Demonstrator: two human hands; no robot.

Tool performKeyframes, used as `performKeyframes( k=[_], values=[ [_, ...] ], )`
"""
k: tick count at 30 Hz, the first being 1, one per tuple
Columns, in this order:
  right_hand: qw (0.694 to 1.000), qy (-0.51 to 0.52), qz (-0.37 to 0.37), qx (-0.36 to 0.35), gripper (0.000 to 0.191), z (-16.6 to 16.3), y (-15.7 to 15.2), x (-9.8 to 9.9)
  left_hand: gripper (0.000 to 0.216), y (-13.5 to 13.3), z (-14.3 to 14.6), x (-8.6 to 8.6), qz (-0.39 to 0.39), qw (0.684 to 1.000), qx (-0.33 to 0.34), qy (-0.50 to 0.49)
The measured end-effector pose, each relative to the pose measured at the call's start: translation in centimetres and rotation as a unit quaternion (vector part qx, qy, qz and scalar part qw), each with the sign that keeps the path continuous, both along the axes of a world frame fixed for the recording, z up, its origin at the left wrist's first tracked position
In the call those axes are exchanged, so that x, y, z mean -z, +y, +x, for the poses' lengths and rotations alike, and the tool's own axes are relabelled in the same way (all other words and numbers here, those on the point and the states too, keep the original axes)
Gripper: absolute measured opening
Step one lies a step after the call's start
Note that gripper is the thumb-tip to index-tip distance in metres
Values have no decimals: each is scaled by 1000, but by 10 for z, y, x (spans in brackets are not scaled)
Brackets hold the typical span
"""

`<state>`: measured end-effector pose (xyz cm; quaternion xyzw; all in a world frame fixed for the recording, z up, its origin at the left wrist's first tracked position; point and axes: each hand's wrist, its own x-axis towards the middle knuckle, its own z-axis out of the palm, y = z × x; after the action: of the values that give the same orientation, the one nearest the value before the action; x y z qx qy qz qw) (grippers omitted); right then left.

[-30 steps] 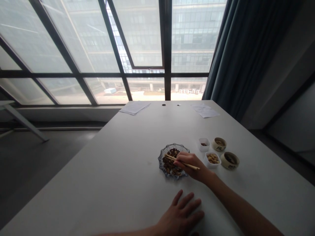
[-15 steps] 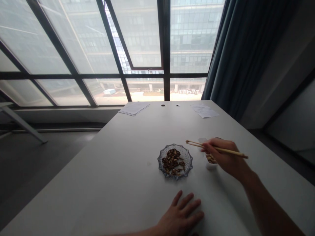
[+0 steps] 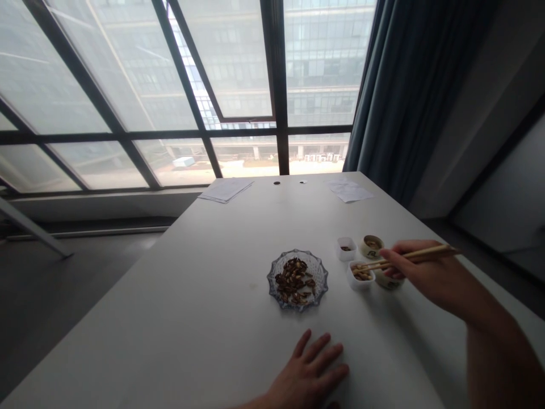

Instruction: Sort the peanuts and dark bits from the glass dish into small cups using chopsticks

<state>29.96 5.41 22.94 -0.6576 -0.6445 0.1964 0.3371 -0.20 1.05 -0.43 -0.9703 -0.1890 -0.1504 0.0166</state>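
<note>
My right hand (image 3: 419, 272) is closed around a pair of wooden chopsticks (image 3: 409, 256), with their tips over a small white plastic cup (image 3: 361, 286) of light brown nut-like pieces (image 3: 363, 274). I cannot tell whether the tips pinch a piece. To the left is a scalloped glass dish (image 3: 272, 282) holding a heap of dark brown, seed-like pieces (image 3: 293, 278), some paler. In front of this dish my left hand (image 3: 307, 369) rests on the tabletop, fingers spread, holding nothing.
Behind the cup stand another white plastic cup (image 3: 346, 249) with a few dark bits and a small round pot (image 3: 372, 245). A second pot (image 3: 388, 280) is partly hidden under my right hand. Papers (image 3: 226, 190) lie at the white table's (image 3: 191, 295) far end.
My right hand and the chopsticks have moved right, away from the glass dish to the cup of light brown pieces, uncovering the cups and pots. My left hand stays put.
</note>
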Motion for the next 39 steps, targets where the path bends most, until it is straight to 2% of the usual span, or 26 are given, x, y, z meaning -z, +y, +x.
performKeyframes(
  k=[5,12,15,17,20,24,28,39],
  values=[
    [1000,7,-26,2,37,2,4,6,53,0,0,1,-4,1000,3,-4],
    [998,-3,55,26,38,-3,5,1,58,-1,0,-4,-4,1000,-2,6],
    [997,25,68,17,37,-15,9,5,57,-1,1,-5,-11,1000,-1,9],
    [996,58,70,-10,36,-27,15,13,56,-1,1,-5,-16,1000,1,6],
    [991,93,45,-87,36,-51,25,32,54,-1,1,-6,-24,1000,2,3],
    [982,85,35,-167,36,-79,38,58,49,-1,0,-6,-29,1000,2,0],
    [972,73,42,-218,36,-90,46,80,49,-2,1,-5,-30,1000,3,1],
    [966,127,20,-226,33,-91,56,105,52,-2,3,4,-31,1000,5,-3]
  ],
)
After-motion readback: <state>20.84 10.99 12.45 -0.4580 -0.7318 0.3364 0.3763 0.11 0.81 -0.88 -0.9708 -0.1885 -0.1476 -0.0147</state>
